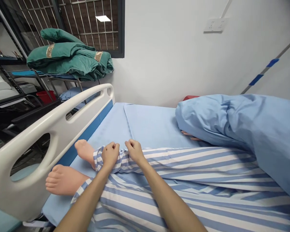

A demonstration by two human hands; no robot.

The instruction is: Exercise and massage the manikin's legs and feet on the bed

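- Currently, the left hand [110, 155] is clenching over the pants [183, 161], just above the far leg's cuff, its fingertips hiding underneath.
- The right hand [134, 150] is clenching on the same leg, a little farther up toward the knee; its fingertips are hiding too.
- Between the 2 fists, which are sitting close but apart, the striped cloth is bunching into folds.
- The pants are lying beneath both hands, stretching right to the blanket [268, 129]; the near leg is lying closer to the person, with both forearms passing over it.
- 2 bare feet are poking out of the cuffs: the far foot [84, 150] is lying just left of the left hand, the near foot [66, 180] lower and farther left.
- The blanket is covering the upper body, with a few fingers [187, 133] showing under its edge.
- The sheet [149, 122] is running up to the footboard [60, 138], which is standing beyond the feet.
- Behind the footboard, a green quilt [70, 59] is resting in a heap below the window [87, 22].
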